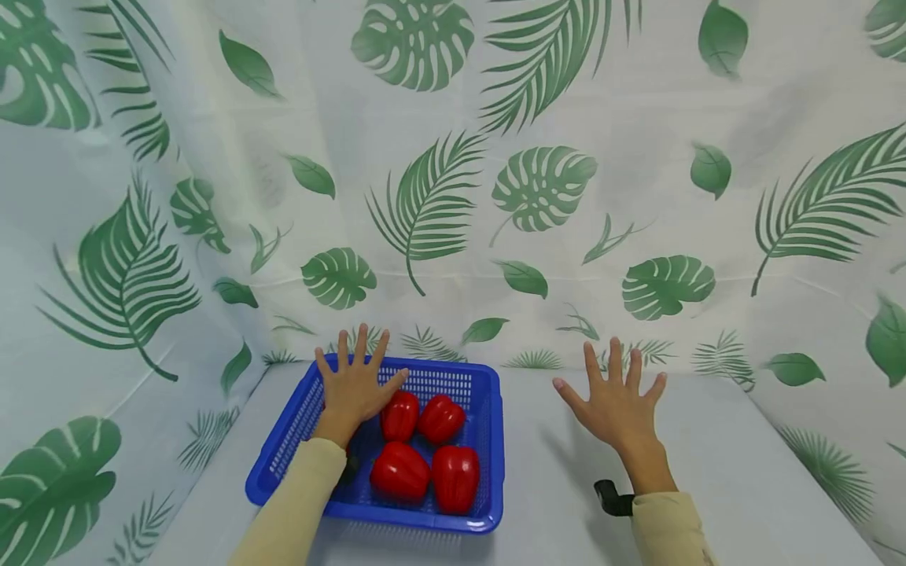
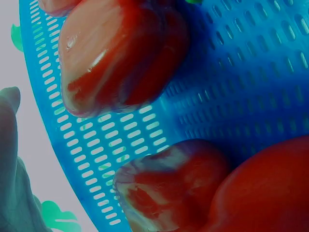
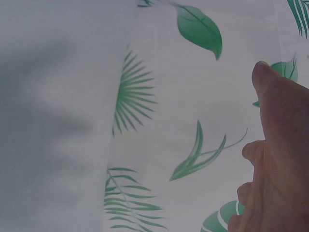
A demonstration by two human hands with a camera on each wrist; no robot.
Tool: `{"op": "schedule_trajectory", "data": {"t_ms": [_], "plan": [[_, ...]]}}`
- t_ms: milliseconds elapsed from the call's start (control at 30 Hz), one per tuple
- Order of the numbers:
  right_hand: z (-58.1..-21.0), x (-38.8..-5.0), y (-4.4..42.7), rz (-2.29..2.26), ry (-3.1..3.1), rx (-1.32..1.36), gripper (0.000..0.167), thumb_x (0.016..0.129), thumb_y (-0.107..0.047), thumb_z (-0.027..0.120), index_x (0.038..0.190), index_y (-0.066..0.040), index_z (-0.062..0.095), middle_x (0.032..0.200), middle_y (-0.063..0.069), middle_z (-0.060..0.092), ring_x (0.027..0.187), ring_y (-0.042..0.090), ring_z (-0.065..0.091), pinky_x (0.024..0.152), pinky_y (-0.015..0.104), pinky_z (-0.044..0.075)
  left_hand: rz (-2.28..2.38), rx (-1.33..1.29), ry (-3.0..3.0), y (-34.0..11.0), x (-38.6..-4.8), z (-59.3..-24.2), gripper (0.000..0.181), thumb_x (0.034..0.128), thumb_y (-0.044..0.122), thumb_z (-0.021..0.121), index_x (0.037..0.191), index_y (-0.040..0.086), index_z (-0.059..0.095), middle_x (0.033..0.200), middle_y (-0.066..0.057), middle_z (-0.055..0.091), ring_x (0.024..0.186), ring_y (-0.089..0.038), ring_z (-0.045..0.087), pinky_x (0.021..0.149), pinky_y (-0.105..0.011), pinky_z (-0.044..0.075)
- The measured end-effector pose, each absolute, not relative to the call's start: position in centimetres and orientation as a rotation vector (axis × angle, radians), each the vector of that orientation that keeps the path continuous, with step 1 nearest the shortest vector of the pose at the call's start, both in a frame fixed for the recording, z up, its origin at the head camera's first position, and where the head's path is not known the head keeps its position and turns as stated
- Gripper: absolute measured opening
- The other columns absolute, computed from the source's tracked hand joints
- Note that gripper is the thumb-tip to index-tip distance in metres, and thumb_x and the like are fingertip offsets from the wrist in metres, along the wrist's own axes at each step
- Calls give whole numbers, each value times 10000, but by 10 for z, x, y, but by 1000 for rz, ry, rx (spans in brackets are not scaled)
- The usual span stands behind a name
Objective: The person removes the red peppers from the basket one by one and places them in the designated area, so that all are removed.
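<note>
My left hand point(image 1: 354, 391) is spread with straight fingers above the left part of a blue plastic basket point(image 1: 491, 440). Several red bell peppers point(image 1: 399, 472) lie in that basket, and part of its left side is hidden under my hand and forearm. Seen close in the left wrist view, a glossy red pepper point(image 2: 125, 53) lies by the slotted basket wall point(image 2: 82, 140), with the left hand's fingers at the left edge. To the right of the basket, my right hand point(image 1: 619, 405) hovers over the white table with fingers spread, holding nothing.
A white table point(image 1: 538, 487) carries the basket. White cloth with green leaf prints point(image 1: 453, 236) hangs behind the table and along both sides. A black wrist camera mount point(image 1: 612, 499) sticks out from the right wrist.
</note>
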State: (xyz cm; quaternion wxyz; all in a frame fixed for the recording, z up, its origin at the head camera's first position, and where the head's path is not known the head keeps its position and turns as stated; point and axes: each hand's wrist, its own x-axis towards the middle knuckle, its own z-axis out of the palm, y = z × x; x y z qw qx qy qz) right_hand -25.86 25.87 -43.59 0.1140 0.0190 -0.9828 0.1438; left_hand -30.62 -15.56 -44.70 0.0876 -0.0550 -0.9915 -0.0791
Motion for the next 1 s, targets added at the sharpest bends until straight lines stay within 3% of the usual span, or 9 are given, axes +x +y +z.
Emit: {"op": "schedule_trajectory", "data": {"t_ms": [567,1000], "plan": [[-430,-259,248,462,-2852,105,1006,1014,-721,503,1695,-37,222,1728,353,-12,1559,605,-115,1098,852,-183,-339,-141,-2936,-171,-285,-424,928,1018,677,495,1742,233,120,1790,-173,-18,1606,-500,-103,1159,-809,-143],[-428,-257,242,481,-2876,129,993,1023,-702,512,1692,-29,220,1724,360,-15,1555,617,-99,1096,868,-157,-361,-144,-2909,-194,-246,-402,917,1030,644,523,1740,213,135,1786,-198,-1,1599,-527,-76,1141,-834,-134]]}}
